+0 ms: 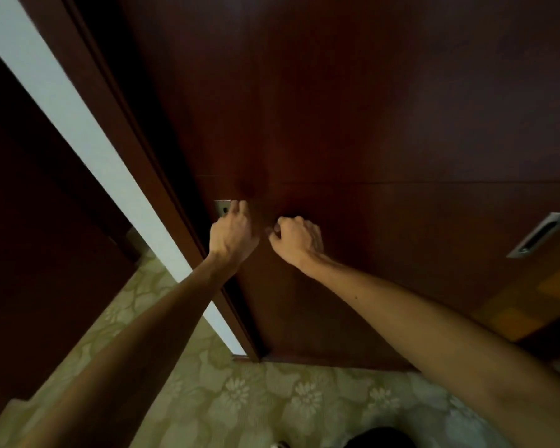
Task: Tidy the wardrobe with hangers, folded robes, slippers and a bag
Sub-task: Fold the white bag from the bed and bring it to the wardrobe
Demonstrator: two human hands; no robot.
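Note:
A dark red-brown wardrobe door [337,108] fills most of the view. My left hand [232,232] is at its left edge, fingers curled into a recessed metal handle [222,206]. My right hand [296,239] is close beside it against the door panel, fingers curled, holding nothing that I can see. A second recessed metal handle [540,234] sits at the far right of the door front. The wardrobe's inside, with hangers, robes, slippers and bag, is hidden behind the door.
The wardrobe's dark frame [110,92] and a pale wall strip [78,130] run diagonally at left. Another dark wooden panel [29,237] stands further left. Green floral carpet [256,405] covers the floor below. A dark object [379,439] shows at the bottom edge.

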